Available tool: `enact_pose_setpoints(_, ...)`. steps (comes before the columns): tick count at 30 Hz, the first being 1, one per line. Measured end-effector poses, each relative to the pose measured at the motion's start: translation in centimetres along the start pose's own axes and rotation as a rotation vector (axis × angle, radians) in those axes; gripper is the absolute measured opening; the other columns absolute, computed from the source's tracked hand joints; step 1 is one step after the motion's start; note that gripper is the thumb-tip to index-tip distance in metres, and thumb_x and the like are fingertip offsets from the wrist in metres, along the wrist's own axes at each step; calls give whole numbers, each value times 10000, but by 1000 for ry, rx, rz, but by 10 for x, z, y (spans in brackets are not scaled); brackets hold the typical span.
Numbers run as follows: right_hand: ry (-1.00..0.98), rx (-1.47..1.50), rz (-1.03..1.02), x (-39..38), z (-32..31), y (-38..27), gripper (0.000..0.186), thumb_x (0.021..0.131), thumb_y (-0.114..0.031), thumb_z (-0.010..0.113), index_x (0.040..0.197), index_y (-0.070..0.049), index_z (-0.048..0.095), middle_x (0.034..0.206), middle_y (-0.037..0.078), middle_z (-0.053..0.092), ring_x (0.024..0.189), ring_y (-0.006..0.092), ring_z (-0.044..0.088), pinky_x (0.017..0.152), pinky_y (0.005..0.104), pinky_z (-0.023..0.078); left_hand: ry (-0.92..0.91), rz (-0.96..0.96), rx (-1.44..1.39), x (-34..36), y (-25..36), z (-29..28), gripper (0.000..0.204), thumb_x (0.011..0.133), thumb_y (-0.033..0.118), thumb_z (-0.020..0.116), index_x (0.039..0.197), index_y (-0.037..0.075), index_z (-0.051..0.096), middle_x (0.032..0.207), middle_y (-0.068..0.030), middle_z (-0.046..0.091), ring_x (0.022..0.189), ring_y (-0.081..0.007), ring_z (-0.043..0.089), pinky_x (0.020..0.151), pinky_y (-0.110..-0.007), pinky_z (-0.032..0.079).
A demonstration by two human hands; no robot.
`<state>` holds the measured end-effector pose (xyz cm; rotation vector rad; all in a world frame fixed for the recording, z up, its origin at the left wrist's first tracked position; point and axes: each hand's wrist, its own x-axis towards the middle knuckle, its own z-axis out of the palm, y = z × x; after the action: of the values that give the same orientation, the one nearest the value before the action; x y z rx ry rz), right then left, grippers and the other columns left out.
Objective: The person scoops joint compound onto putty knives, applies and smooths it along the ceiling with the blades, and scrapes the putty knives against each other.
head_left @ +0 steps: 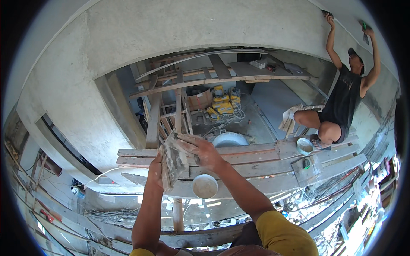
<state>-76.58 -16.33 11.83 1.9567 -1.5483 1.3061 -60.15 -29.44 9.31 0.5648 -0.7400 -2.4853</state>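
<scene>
My left fingers (157,168) are clamped on a gray, smeary board (174,160), held up over the planks (260,168). My right fingers (190,143) bend over its top; I can't tell if they grip something. A round bucket (205,186) sits near.

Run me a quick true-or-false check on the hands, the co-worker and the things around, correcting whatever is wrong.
1. The left hand grips a smeared flat board. True.
2. The right hand hangs down, well away from the board. False: it is raised at the board's upper part.
3. A round container of greyish material shows between the person's forearms. True.
4. The co-worker in a dark sleeveless top has both arms lowered. False: both are raised overhead.
5. Yellow bags lie piled beyond the planks. True.
</scene>
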Motion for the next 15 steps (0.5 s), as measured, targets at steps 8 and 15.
enact_pose_setpoints(8,107,-9,571,-21,13,44,493,753,35,566,1233,-80,580,1144,175,635,1021,354,614,898,367,504,177,676,256,-28,20,25,485,1018,317,400,1389,13,326,1285,-182,483,1132,-312,538,986,-435,441)
enact_pose_setpoints(15,373,1493,1159,-8,39,14,273,829,-24,542,1093,3,610,1008,104,662,860,242,661,828,382,527,361,1568,1088,-5,-31,-5,512,982,245,487,1357,-41,287,1302,-281,417,1146,-366,510,973,-420,406)
